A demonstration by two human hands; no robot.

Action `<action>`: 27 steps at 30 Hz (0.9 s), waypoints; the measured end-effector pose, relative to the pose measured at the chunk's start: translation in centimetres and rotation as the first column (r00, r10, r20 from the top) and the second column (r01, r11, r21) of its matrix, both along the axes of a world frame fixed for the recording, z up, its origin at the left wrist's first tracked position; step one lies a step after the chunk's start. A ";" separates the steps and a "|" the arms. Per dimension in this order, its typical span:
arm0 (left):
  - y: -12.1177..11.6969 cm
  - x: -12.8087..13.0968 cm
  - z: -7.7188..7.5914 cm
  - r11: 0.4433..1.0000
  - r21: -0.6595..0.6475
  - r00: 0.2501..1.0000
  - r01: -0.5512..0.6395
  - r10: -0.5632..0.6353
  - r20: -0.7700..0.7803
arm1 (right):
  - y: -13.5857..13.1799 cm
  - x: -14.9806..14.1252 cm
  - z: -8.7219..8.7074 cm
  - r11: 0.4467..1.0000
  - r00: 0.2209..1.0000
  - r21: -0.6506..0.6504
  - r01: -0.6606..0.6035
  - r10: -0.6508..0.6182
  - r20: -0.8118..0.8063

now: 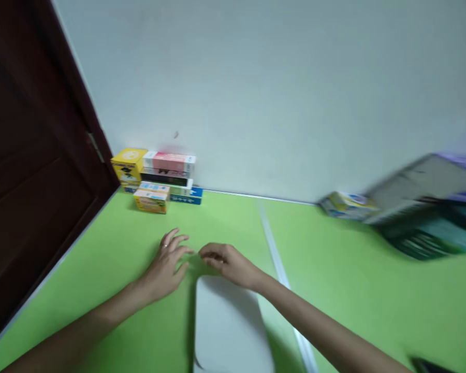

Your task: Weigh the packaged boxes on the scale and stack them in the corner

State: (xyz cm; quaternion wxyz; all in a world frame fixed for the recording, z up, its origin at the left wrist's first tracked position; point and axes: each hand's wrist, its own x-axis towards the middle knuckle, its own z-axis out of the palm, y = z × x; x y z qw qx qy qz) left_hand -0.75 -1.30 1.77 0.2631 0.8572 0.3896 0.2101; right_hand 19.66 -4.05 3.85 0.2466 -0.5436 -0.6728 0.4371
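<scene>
My left hand (170, 261) lies on the green table (112, 259) with its fingers stretched out and spread, holding nothing. My right hand (227, 263) rests just to its right, fingers curled downward at the far edge of a white flat object (227, 326) that lies on the table in front of me. The fingertips of the two hands nearly meet. Whether the right fingers pinch the white object's edge is unclear through the blur.
A stack of small boxes (159, 181), yellow, pink, black and blue, sits at the back left against the pale wall. A dark wooden door (31, 171) borders the left. Blurred boxes (419, 202) lie at the right. A white seam (274, 243) crosses the table.
</scene>
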 end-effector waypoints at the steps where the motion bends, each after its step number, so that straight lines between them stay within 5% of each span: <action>1: -1.3 0.9 1.2 0.994 -0.028 0.992 0.108 -0.110 -0.063 | -2.2 0.8 0.5 0.999 0.999 0.035 -0.036 0.037 -0.027; 6: -6.4 6.9 6.8 0.848 -0.265 0.818 0.459 -0.520 -0.245 | -10.7 4.0 3.2 0.983 0.981 0.059 -0.175 0.179 -0.070; 10: -9.7 11.3 7.7 0.674 -0.462 0.644 0.576 -0.723 -0.250 | -15.6 6.9 3.9 0.970 0.974 -0.093 -0.224 0.221 -0.045; 13: -11.1 14.5 7.7 0.567 -0.594 0.554 0.571 -0.800 -0.231 | -18.1 9.7 3.7 0.954 0.963 -0.193 -0.231 0.196 -0.184; 18: -10.1 22.0 7.7 0.478 -0.713 0.564 0.513 -0.814 -0.140 | -18.1 17.3 2.3 0.929 0.840 -0.288 -0.232 0.043 -0.540; 21: -7.3 28.1 5.5 0.605 -0.640 0.748 0.475 -0.660 -0.069 | -15.7 23.2 0.1 0.964 0.791 -0.245 0.106 -0.231 -0.567; 22: -6.1 30.2 4.4 0.691 -0.577 0.832 0.436 -0.554 -0.033 | -14.6 25.2 -0.8 0.921 0.741 -0.216 0.323 -0.388 -0.548; 24: -3.6 34.5 2.2 0.836 -0.442 0.945 0.325 -0.311 0.106 | -12.1 29.2 -2.8 0.655 0.517 -0.133 0.744 -0.690 -0.507; 26: -1.2 38.8 0.0 0.890 -0.365 0.955 0.275 -0.207 0.214 | -9.3 33.0 -4.5 0.376 0.307 -0.063 0.925 -0.834 -0.459; 27: -0.2 40.9 -0.9 0.899 -0.346 0.950 0.267 -0.185 0.251 | -7.9 34.7 -5.3 0.296 0.256 -0.027 0.955 -0.866 -0.430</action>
